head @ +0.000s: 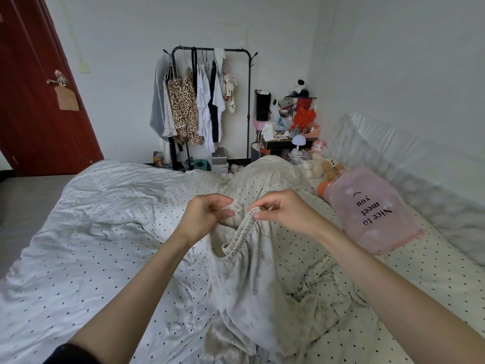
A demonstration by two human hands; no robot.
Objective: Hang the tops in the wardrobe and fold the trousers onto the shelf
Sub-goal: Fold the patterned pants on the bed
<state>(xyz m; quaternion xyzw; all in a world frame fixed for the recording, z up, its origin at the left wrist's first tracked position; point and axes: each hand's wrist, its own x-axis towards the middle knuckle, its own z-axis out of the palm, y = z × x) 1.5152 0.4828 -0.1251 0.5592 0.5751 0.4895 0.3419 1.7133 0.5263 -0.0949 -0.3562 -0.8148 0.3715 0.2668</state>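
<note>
I hold a pair of pale cream trousers (252,290) with a gathered elastic waistband up over the bed. My left hand (207,215) pinches the waistband at its left end. My right hand (280,208) pinches the same waistband a little to the right. The waist opening gapes below my hands and the legs trail down onto the bedding. A black clothes rail (210,106) stands against the far wall with several tops hanging on it, among them a leopard-print one (183,109).
A polka-dot duvet (91,232) covers the bed. A pink pillow with black lettering (372,211) lies to the right. Soft toys (322,166) sit at the bed's far corner, beside a cluttered side table (288,122). A red door (34,88) stands at left.
</note>
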